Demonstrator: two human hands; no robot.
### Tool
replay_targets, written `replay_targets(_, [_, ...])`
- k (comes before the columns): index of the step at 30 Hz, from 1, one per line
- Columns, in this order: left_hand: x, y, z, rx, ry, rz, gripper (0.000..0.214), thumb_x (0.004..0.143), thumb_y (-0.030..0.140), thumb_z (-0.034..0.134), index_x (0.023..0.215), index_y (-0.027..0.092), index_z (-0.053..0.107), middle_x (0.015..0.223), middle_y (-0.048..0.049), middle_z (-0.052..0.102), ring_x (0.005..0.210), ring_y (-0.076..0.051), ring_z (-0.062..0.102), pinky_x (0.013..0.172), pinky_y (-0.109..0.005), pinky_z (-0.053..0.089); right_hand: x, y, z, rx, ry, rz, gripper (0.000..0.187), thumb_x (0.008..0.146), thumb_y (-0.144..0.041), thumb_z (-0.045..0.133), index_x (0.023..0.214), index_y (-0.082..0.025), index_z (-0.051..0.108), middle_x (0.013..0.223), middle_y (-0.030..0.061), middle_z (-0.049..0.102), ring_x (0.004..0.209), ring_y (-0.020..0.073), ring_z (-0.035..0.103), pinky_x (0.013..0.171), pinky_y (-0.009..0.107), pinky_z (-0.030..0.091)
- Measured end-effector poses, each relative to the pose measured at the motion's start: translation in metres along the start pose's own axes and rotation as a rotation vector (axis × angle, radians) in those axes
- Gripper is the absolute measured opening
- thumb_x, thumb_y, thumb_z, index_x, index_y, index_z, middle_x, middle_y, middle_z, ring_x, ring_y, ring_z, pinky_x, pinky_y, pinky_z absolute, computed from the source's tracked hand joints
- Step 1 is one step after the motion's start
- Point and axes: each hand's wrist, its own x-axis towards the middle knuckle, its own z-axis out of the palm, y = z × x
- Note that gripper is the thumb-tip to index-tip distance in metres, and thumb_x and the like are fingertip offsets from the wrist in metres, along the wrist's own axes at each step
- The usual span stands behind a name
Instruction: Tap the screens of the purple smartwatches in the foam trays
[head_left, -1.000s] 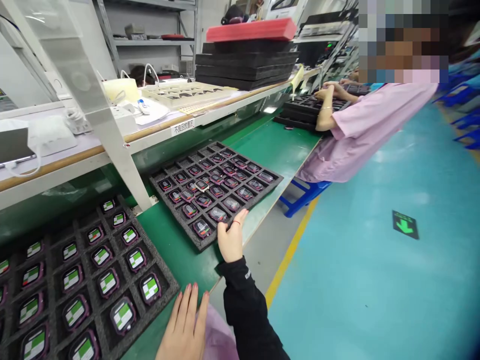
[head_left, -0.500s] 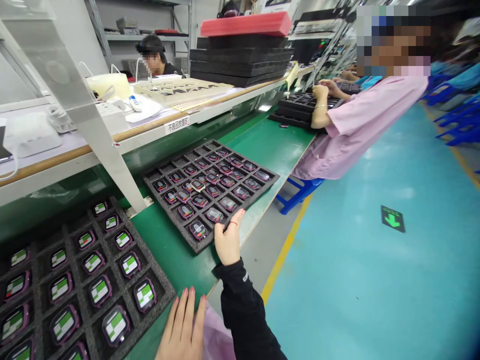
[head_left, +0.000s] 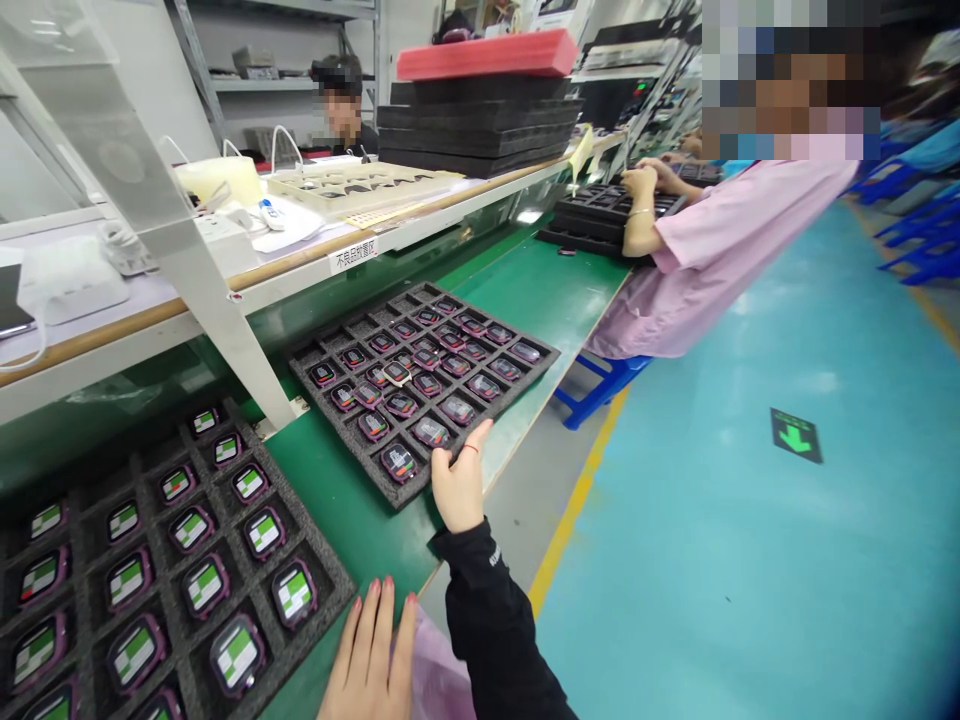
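Observation:
A black foam tray (head_left: 352, 440) with many square cells holds several purple-framed smartwatches (head_left: 397, 462), their screens lit. Among them, one pale-framed watch (head_left: 397, 373) sits near the middle. My right hand (head_left: 459, 490), in a black sleeve, grips this tray's near edge, thumb on the rim. Lower in view, my left hand (head_left: 371, 650) lies flat by the bench edge, fingers stretched out and holding nothing. Just left of it is a second foam tray (head_left: 330, 590). Its watches (head_left: 294, 592) show green-and-white checkered screens.
A white post (head_left: 217, 290) rises behind the trays to a raised shelf (head_left: 300, 262). Stacked black trays (head_left: 480, 130) stand there under a red foam piece (head_left: 487, 55). A co-worker in pink (head_left: 720, 240) sits on a blue stool (head_left: 600, 390) farther along the green bench (head_left: 517, 280).
The view has shifted slightly. My right hand keeps its grip on the tray edge and my left hand stays flat. The person behind the shelf has moved their head to the right.

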Motion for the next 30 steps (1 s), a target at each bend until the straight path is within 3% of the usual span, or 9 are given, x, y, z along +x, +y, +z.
replay_targets(7, [-0.001,-0.001,0.000,0.004,0.028,-0.003,0.057,0.094,0.021,0.043,0.150,0.013,0.035,0.130,-0.0125,0.062,0.121,-0.024,0.058,0.123,-0.037,0.020,0.000,-0.003,-0.002,0.003,-0.008,0.017,0.088,0.081,-0.025,0.041,0.153,0.007,0.001,0.160,0.0244,0.006,0.150,0.0306,0.009,0.122,0.052,0.015])
replay_targets(12, [-0.001,0.000,0.002,0.013,0.044,-0.021,0.056,0.094,0.021,0.042,0.150,0.014,0.036,0.129,-0.0119,0.063,0.120,-0.023,0.059,0.124,-0.037,0.021,0.000,0.001,0.001,-0.007,0.017,-0.021,0.087,0.081,-0.024,0.040,0.155,0.002,0.002,0.161,0.0210,0.006,0.150,0.0288,0.007,0.122,0.053,0.015])
replay_targets(23, [-0.004,-0.004,0.008,-0.071,0.044,-0.033,0.053,0.091,0.022,0.046,0.143,0.015,0.046,0.136,-0.0088,0.058,0.128,-0.022,0.053,0.123,-0.034,0.022,0.000,0.003,0.004,-0.035,0.030,-0.046,0.086,0.082,-0.023,0.039,0.155,0.001,-0.001,0.160,0.0218,0.008,0.150,0.0307,0.008,0.121,0.055,0.016])
replay_targets(26, [-0.009,-0.010,0.005,-0.175,-0.025,-0.044,0.054,0.090,0.022,0.045,0.143,0.012,0.045,0.141,-0.0063,0.054,0.133,-0.018,0.048,0.113,-0.027,0.040,0.000,0.003,0.005,-0.022,0.027,-0.055,0.087,0.082,-0.024,0.041,0.154,0.004,0.001,0.160,0.0236,0.005,0.150,0.0320,0.004,0.121,0.056,0.014])
replay_targets(30, [-0.013,-0.021,-0.013,-0.444,-0.206,-0.154,0.063,0.091,0.015,0.047,0.151,0.012,0.027,0.144,-0.0106,0.051,0.134,-0.016,0.048,0.103,-0.026,0.053,-0.001,0.005,0.005,-0.021,0.007,-0.057,0.090,0.081,-0.026,0.044,0.153,0.005,0.002,0.160,0.0259,0.002,0.150,0.0335,0.002,0.121,0.057,0.013])
